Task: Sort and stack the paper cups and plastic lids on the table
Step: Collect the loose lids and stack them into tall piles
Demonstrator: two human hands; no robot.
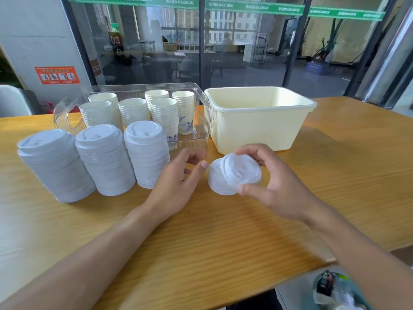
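— Gripping what, nearest the camera?

— Right hand (274, 182) curls round a short stack of white plastic lids (232, 175), thumb at the near edge, fingers over the far rim. Top lid sits tilted, skewed off the rest. Stack stands on the wooden table (201, 242), just in front of the cream tub.

— And the left hand (178, 177)?

— Holds nothing. Fingers loosely curled, thumb tip w/ a small gap from the short stack's left side, hand between it and the nearest tall lid stack.

— Further left?

— Three tall lid stacks in a row: left stack (55, 166), middle stack (105, 159), right stack (146, 153), close side by side, all leaning a bit in this wide-angle view.

— Behind them?

— Clear plastic tray (201, 121) w/ six stacks of nested paper cups (164, 115); blue print shows on the lowest cups of two stacks at the right. Cream tub (257, 130) sits just beside the tray's right wall; contents can't be seen.

— Background?

— Glass wall (245, 52), green banner across the top.
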